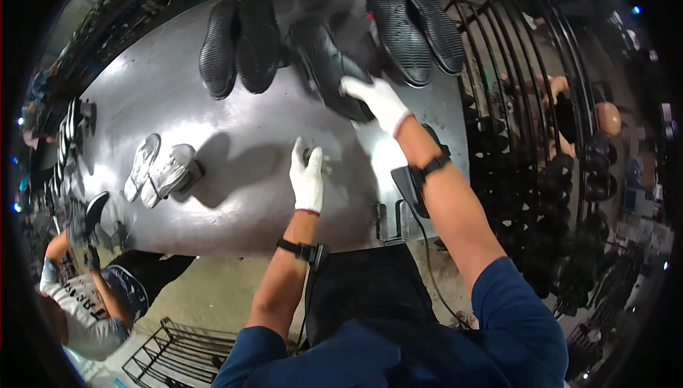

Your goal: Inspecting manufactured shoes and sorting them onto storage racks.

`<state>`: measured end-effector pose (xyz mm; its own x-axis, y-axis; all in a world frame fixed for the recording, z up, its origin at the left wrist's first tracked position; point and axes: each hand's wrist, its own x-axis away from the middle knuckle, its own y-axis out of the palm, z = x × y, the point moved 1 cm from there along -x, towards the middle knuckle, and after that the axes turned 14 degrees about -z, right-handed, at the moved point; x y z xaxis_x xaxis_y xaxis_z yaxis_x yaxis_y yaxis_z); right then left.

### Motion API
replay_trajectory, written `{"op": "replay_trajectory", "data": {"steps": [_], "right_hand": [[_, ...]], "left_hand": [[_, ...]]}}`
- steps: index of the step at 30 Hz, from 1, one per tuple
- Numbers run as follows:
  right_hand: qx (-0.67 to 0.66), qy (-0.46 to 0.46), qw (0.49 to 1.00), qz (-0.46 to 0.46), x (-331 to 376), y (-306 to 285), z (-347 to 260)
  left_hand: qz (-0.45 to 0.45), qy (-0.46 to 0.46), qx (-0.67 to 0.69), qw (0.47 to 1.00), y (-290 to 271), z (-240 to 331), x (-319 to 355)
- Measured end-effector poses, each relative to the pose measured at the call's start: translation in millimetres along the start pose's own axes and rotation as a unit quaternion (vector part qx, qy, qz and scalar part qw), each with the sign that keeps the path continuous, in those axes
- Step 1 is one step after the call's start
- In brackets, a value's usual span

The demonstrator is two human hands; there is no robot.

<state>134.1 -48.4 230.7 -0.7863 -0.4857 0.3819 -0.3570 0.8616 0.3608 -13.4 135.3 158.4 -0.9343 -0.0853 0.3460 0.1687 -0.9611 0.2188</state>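
My right hand (377, 103), in a white knit glove, grips the near end of a black shoe (324, 64) over the metal table (263, 132). The shoe is slightly blurred. Lower down and to the left, my left hand (307, 180) is gloved too; its fingers are apart above the tabletop and I see nothing held in them. A pair of black shoes with ridged soles facing up (257, 43) lies left of the gripped shoe. Another sole-up pair (402, 36) lies to its right.
Shiny silver shoe-shaped pieces (163, 171) sit on the table's left part. Metal brackets (391, 223) stand at the near edge. A black barred rack (516, 68) borders the right side. At lower left another person (99, 295) handles a black shoe.
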Motion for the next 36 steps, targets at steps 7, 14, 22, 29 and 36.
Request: {"op": "replay_trajectory", "data": {"steps": [7, 14, 22, 29, 36], "right_hand": [[-0.011, 0.049, 0.996, 0.072, 238, -23, 89], [-0.001, -0.001, 0.993, 0.121, 311, 26, 153], [0.530, 0.033, 0.825, 0.192, 195, 85, 37], [0.562, -0.186, 0.768, 0.244, 321, 66, 93], [0.587, -0.234, 0.766, 0.117, 454, 8, 90]], "left_hand": [[-0.167, -0.110, 0.007, 0.980, 88, -59, -82], [-0.261, 0.049, -0.389, 0.882, 66, -111, -30], [-0.237, -0.086, -0.111, 0.961, 50, -100, -48], [-0.180, 0.017, -0.073, 0.981, 145, 16, 96], [-0.090, 0.081, -0.040, 0.992, 142, 4, 106]]}}
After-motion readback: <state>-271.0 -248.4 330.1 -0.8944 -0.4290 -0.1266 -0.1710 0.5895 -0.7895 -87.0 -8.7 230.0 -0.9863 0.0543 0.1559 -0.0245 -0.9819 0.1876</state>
